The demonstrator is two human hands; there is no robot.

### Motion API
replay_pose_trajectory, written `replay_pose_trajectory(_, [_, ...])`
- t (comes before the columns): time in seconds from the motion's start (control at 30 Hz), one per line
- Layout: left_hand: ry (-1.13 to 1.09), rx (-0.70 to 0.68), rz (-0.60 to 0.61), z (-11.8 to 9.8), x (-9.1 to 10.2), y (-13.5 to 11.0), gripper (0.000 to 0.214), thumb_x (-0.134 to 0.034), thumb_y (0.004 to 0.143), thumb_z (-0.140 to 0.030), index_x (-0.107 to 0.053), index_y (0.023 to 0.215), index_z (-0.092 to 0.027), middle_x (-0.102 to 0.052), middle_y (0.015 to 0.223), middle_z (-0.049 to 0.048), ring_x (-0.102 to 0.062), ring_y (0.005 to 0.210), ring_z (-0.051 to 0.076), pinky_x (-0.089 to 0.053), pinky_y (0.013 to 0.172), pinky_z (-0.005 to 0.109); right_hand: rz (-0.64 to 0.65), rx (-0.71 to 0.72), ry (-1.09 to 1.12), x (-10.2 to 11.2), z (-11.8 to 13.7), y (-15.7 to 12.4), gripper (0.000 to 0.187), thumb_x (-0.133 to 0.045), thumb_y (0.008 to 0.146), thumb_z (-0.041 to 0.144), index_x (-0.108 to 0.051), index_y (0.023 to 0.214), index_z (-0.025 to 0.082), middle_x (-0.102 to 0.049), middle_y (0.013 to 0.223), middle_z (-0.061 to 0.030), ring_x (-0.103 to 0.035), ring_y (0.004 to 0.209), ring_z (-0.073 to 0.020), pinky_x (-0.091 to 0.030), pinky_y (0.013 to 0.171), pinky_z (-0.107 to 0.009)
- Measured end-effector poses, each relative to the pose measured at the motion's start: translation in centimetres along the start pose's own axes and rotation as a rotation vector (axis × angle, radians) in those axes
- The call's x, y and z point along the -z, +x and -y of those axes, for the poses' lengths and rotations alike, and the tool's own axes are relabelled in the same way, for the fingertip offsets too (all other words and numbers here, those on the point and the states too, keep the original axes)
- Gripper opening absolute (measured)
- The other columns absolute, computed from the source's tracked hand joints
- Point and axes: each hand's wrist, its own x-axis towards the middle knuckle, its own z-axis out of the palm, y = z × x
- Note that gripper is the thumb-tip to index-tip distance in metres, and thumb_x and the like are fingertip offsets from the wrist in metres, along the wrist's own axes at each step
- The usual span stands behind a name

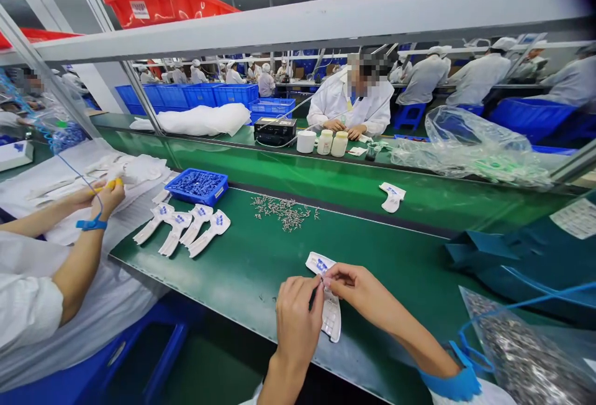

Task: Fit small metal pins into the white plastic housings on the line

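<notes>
The left hand [297,324] and right hand [356,287] close narrowly around a small metal pin [321,280] above a white printed card [331,315] on the green worktop [233,274]. Loose metal pins [282,212] lie farther along the worktop.

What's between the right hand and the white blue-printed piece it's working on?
Nothing visible. The right hand sits directly over the white plastic piece, with its fingers at the piece's upper part. The left hand covers part of the piece from the other side but isn't between them.

Nothing legible, blue print [321,264] on the white piece [331,318] too small to read, label [139,9] on the red crate [186,4] blurred
</notes>
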Motion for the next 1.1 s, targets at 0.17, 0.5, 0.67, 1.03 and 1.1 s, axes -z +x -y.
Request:
replay_pose_trajectory(0.17, [0.029, -0.099, 0.258, 0.5, 1.3, 0.1, 0.034, -0.058, 0.095, -0.027, -0.058, 0.128, -0.022, -0.069, 0.119, 0.0071, -0.061, 0.112, 0.026, -0.050, 0.094, 0.042, 0.044, -0.012, -0.137, 1.1, 0.6, -1.1, 0.023, -0.059, 0.088, 0.039, -0.065, 0.084, 0.018, -0.067, 0.076, -0.0019, -0.059, 0.072, -0.0176, -0.045, 0.065, -0.026])
replay_pose_trajectory(0.5, [0.146, -0.122, 0.564, 1.4, 1.2, 0.1, 0.072, -0.071, 0.083, -0.051, -0.043, 0.143, -0.022, -0.042, 0.154, 0.0091, -0.032, 0.145, 0.033, -0.032, 0.114, 0.056, 0.320, -0.133, -0.904, 1.1, 4.1, 0.5, 0.017, -0.053, 0.087, 0.015, -0.069, 0.083, 0.018, -0.072, 0.085, -0.0063, -0.063, 0.086, -0.0216, -0.038, 0.066, -0.026])
replay_pose_trajectory(0.67, [0.111, -0.119, 0.540, 1.6, 1.1, 0.0, 0.072, -0.068, 0.085, -0.053, -0.041, 0.145, -0.024, -0.041, 0.155, 0.0066, -0.031, 0.146, 0.032, -0.030, 0.116, 0.054, 0.383, -0.201, -1.017, 0.5, 5.9, 1.7, 0.016, -0.055, 0.087, 0.014, -0.071, 0.088, 0.016, -0.072, 0.091, -0.0120, -0.064, 0.089, -0.0263, -0.036, 0.063, -0.027])
replay_pose_trajectory(1.03, [0.103, -0.119, 0.550, 1.8, 1.0, -0.1, 0.070, -0.063, 0.088, -0.054, -0.039, 0.146, -0.023, -0.038, 0.156, 0.0059, -0.029, 0.146, 0.030, -0.028, 0.117, 0.052, 0.381, -0.219, -1.065, 0.1, 5.4, 1.8, 0.013, -0.057, 0.086, 0.014, -0.069, 0.084, 0.018, -0.072, 0.086, -0.0096, -0.066, 0.085, -0.0247, -0.030, 0.058, -0.027])
replay_pose_trajectory(1.1, [0.102, -0.120, 0.551, 1.8, 0.9, -0.1, 0.068, -0.062, 0.089, -0.054, -0.040, 0.145, -0.023, -0.038, 0.156, 0.0055, -0.029, 0.146, 0.029, -0.028, 0.117, 0.052, 0.340, -0.223, -1.084, -0.2, 5.5, 1.2, 0.014, -0.055, 0.088, 0.014, -0.068, 0.088, 0.018, -0.072, 0.090, -0.0099, -0.067, 0.085, -0.0248, -0.029, 0.058, -0.028])
